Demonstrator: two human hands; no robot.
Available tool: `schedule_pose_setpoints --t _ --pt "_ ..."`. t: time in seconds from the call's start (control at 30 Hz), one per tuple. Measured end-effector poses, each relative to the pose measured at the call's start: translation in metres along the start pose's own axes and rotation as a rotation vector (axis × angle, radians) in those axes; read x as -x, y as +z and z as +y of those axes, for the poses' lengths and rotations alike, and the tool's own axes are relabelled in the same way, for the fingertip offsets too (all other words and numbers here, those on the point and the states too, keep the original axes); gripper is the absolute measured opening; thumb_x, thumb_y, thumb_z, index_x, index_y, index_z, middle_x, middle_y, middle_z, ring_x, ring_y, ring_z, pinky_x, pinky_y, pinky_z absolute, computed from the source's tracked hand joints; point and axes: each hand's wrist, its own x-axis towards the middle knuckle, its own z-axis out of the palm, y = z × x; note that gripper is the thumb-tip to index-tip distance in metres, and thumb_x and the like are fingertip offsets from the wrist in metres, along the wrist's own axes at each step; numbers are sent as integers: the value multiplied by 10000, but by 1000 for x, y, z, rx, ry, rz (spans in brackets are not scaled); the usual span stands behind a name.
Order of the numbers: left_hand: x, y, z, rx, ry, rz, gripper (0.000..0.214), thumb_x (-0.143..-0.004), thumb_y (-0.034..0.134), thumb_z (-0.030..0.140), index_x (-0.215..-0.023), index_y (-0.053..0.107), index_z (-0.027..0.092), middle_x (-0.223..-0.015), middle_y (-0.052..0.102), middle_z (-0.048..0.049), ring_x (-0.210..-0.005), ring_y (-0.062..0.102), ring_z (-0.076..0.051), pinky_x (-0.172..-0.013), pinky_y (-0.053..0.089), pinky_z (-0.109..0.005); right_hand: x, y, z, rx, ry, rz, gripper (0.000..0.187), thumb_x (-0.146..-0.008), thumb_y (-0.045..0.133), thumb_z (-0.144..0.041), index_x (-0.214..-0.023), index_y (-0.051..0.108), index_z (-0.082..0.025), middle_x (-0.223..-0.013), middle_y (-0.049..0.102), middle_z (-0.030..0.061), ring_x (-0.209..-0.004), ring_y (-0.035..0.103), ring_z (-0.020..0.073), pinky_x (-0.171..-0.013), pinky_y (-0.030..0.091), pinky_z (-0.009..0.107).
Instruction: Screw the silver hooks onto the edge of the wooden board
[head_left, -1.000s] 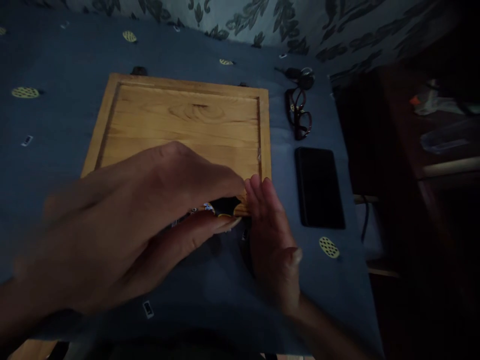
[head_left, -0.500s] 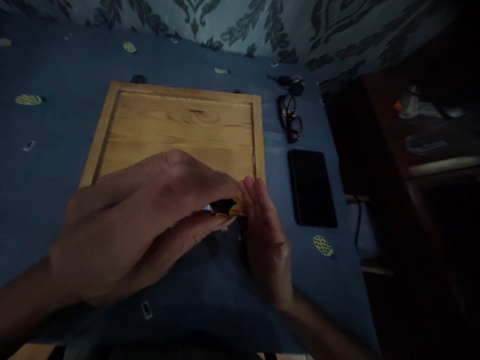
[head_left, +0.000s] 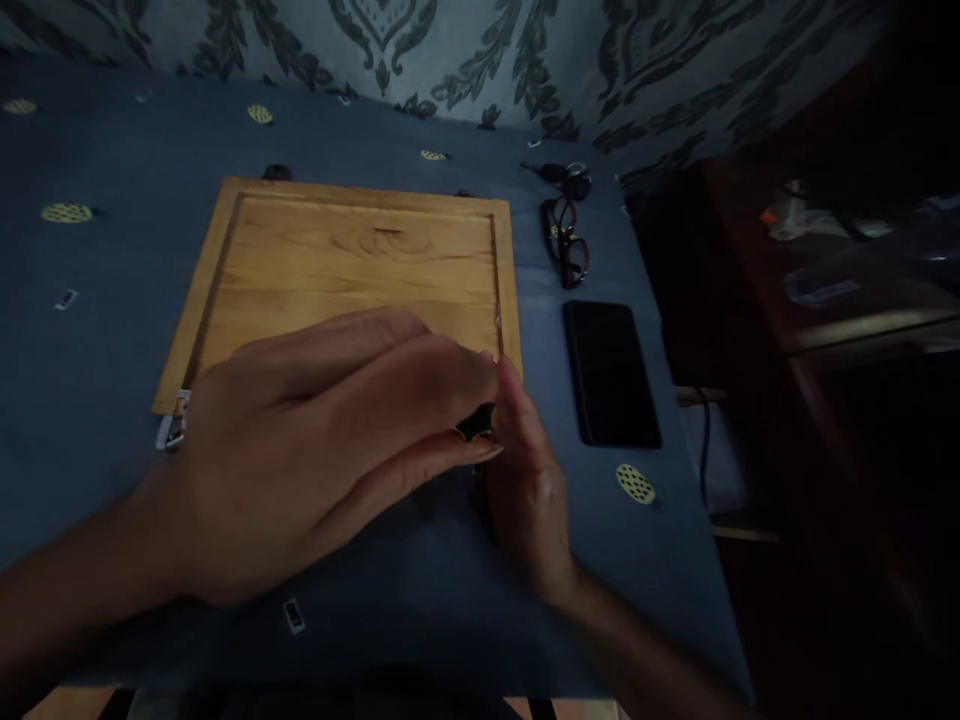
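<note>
My left hand (head_left: pixel 330 450) reaches across the front of a wooden framed board (head_left: pixel 360 260), back of the hand up, thumb and fingers closed on a small black thing with a yellow edge (head_left: pixel 475 424). Most of that thing is hidden, and its kind cannot be made out. Held edge-on beside it, my right hand (head_left: pixel 529 490) has its fingers stretched out and together, the fingertips meeting those of my left hand. Left of my left hand, small white printed pieces (head_left: pixel 172 430) show at the board's front corner.
To the right of the board lie a black phone (head_left: pixel 613 375), eyeglasses (head_left: pixel 566 243) and keys with a dark fob (head_left: pixel 566 177). The blue patterned tablecloth (head_left: pixel 112 340) ends at a patterned wall behind. A dark shelf (head_left: pixel 757 280) stands beyond the right edge.
My left hand has shifted right, covering more of the black thing and uncovering the board's front left corner. My right hand stays close against it. The view has tilted slightly.
</note>
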Motion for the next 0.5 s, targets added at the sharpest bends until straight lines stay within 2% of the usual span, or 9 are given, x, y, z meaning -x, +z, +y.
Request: schedule_pose_setpoints --t 0.13,0.23,0.4,0.5 --pt "-6 1 1 -97 84 -11 129 -1031 557 306 -972 640 228 -843 734 55 -681 699 -90 -663 558 -174 -2 0 -4 12 -53 -2 563 -1041 437 -583 -1578 364 -433 -1665 382 -61 -1550 337 267 -1278 315 550" --pt "-6 3 0 -183 126 25 135 -1035 561 336 -961 590 227 -795 717 77 -631 683 -86 -583 499 -174 -1 -1 -4 1 -66 -6 565 -1047 424 -575 -1588 346 -430 -1671 369 -55 -1553 327 268 -1280 305 555" --pt "-7 9 1 -266 160 50 185 -1040 539 378 -1056 594 202 -845 730 34 -631 691 -100 -568 499 -184 0 -1 -2 7 -55 -7 578 -1051 407 -575 -1598 340 -400 -1670 375 -32 -1548 341 266 -1284 295 553" --pt "-9 10 1 -273 193 57 212 -1044 531 349 -1155 622 193 -975 767 10 -762 742 -122 -662 556 -197 -1 -1 -2 30 -20 11 642 -1020 394 -655 -1593 364 -366 -1659 402 -5 -1549 341 280 -1279 298 565"
